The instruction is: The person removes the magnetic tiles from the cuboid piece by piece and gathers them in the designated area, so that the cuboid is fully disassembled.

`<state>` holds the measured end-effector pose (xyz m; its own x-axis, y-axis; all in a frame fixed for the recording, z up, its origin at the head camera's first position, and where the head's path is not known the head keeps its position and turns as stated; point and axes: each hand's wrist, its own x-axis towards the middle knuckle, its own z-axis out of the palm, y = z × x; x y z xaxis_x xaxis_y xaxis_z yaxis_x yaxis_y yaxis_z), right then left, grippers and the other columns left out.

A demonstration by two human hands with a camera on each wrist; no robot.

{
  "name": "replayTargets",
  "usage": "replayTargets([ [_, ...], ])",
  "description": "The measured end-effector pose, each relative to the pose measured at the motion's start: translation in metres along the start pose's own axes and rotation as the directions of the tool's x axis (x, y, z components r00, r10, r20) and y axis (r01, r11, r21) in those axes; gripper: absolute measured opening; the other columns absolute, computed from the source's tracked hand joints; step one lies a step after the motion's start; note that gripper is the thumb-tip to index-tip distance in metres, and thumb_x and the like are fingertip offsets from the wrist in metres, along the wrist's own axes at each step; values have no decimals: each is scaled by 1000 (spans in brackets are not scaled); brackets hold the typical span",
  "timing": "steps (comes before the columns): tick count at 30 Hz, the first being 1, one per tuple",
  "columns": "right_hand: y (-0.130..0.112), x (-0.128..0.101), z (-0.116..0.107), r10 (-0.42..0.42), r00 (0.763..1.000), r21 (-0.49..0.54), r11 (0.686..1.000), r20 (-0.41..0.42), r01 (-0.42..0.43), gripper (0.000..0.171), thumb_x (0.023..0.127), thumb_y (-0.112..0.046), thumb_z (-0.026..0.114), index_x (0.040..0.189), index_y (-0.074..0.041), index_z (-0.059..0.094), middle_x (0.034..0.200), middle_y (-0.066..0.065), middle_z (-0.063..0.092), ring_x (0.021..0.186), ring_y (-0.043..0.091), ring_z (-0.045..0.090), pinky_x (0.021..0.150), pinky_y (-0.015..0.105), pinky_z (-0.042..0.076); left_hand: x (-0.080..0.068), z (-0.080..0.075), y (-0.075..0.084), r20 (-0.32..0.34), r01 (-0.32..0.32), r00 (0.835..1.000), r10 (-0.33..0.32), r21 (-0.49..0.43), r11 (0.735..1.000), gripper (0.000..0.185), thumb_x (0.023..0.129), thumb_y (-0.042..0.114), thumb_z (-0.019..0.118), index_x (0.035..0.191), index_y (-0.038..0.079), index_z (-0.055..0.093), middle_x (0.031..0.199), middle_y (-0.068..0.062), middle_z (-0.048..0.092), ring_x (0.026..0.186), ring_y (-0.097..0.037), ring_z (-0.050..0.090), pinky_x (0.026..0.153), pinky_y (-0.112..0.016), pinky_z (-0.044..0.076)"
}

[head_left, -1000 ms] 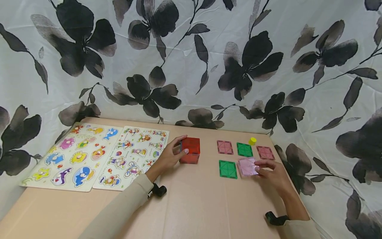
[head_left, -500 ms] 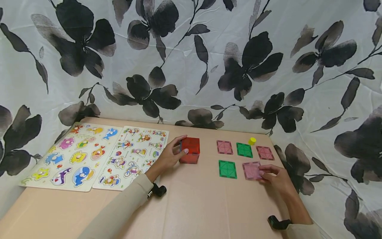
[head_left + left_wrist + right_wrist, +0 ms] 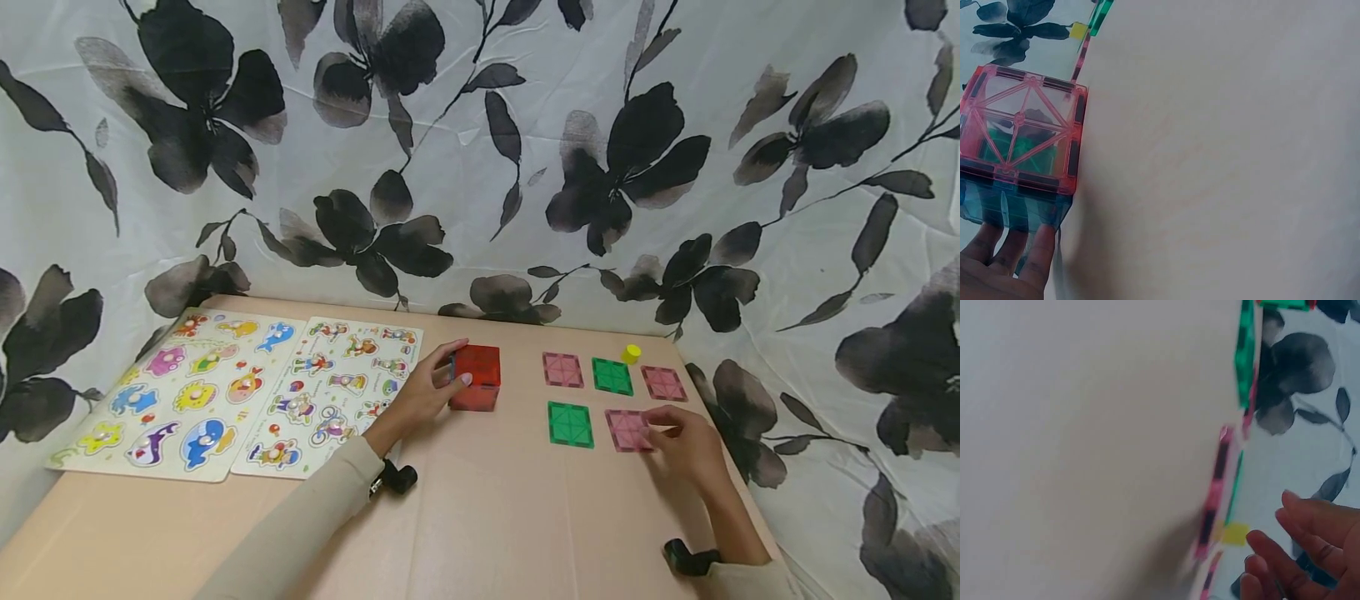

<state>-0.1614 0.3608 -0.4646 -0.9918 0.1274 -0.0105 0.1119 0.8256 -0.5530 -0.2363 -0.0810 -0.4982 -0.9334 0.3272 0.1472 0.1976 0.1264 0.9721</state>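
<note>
My left hand (image 3: 427,390) holds a box built of see-through magnetic tiles (image 3: 476,378), fingers at its left side and thumb at the front. In the left wrist view the box (image 3: 1019,131) shows a pink face, blue below it and green inside. A pink magnetic tile (image 3: 627,431) lies flat on the table in the front row. Over its right edge hovers my right hand (image 3: 686,446), fingers loosely bent. The right wrist view shows these fingertips (image 3: 1259,540) apart from the tile (image 3: 1215,494), with nothing between them.
Nearby lie a green tile (image 3: 571,425), another green tile (image 3: 612,377) and pink tiles (image 3: 562,370) on the table. A small yellow cylinder (image 3: 632,354) stands behind them. Two sticker sheets (image 3: 247,392) cover the table's left. A floral cloth (image 3: 480,167) hangs behind.
My right hand brought the pink tile, tilted at first, slightly right and down flat onto the table, then let it go. The left hand and box have stayed put.
</note>
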Motion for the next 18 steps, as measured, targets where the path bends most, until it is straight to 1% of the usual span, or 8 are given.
replayTargets([
  [4, -20, 3, 4, -80, 996, 37, 996, -28, 81, 28, 101, -12, 73, 128, -11, 75, 127, 19, 75, 108, 34, 68, 81, 29, 62, 1, 0, 2, -4, 1, 1000, -1, 9, 1000, 64, 105, 17, 68, 163, 23, 41, 164, -12, 46, 157, -39, 38, 123, -56, 43],
  [7, -38, 6, 10, -139, 990, 76, 987, -37, 141, 29, 99, -13, 75, 128, -13, 75, 124, 16, 76, 107, 32, 69, 78, 20, 59, 1, 0, 2, -4, 12, 1000, -12, 13, 1000, 64, 105, 18, 69, 162, 26, 43, 163, -10, 46, 158, -37, 39, 123, -54, 43],
  [9, -50, 8, 16, -165, 986, 104, 980, -38, 168, 29, 99, -15, 77, 128, -15, 76, 123, 13, 77, 106, 30, 70, 79, 18, 57, 2, -1, 2, -1, 16, 1000, -16, 15, 1000, 64, 104, 18, 70, 161, 28, 43, 163, -9, 46, 157, -36, 39, 123, -53, 44],
  [11, -64, 10, 22, -189, 981, 137, 972, -34, 192, 29, 99, -17, 78, 127, -16, 76, 122, 11, 78, 106, 28, 70, 82, 20, 58, 3, -2, 2, 4, 16, 1000, -16, 16, 1000, 64, 103, 19, 71, 160, 28, 44, 163, -8, 47, 156, -35, 41, 122, -52, 44],
  [13, -77, 13, 30, -213, 977, 173, 962, -21, 213, 28, 99, -18, 77, 127, -16, 76, 122, 8, 78, 106, 26, 71, 86, 24, 58, 4, -3, 3, 12, 12, 1000, -12, 16, 1000, 64, 103, 19, 72, 160, 26, 44, 163, -7, 47, 156, -35, 42, 122, -52, 44],
  [15, -91, 15, 38, -237, 971, 222, 948, 4, 230, 29, 99, -18, 77, 128, -15, 76, 122, 7, 78, 108, 25, 70, 91, 28, 58, 4, -5, 4, 21, 7, 1000, -7, 16, 1000, 65, 102, 19, 73, 161, 23, 44, 163, -7, 47, 155, -35, 42, 123, -53, 44],
  [16, -98, 16, 43, -247, 969, 247, 940, 19, 235, 29, 99, -18, 77, 128, -15, 75, 123, 6, 78, 108, 25, 70, 92, 29, 58, 4, -6, 5, 25, 8, 1000, -9, 19, 1000, 66, 102, 20, 74, 160, 24, 44, 163, -7, 47, 154, -35, 43, 123, -53, 44],
  [18, -111, 19, 52, -269, 962, 292, 925, 53, 242, 31, 98, -19, 78, 130, -17, 75, 123, 5, 78, 109, 24, 70, 94, 32, 58, 4, -7, 7, 34, 12, 999, -13, 23, 1000, 68, 101, 21, 75, 161, 23, 43, 164, -7, 47, 154, -36, 42, 123, -54, 44],
])
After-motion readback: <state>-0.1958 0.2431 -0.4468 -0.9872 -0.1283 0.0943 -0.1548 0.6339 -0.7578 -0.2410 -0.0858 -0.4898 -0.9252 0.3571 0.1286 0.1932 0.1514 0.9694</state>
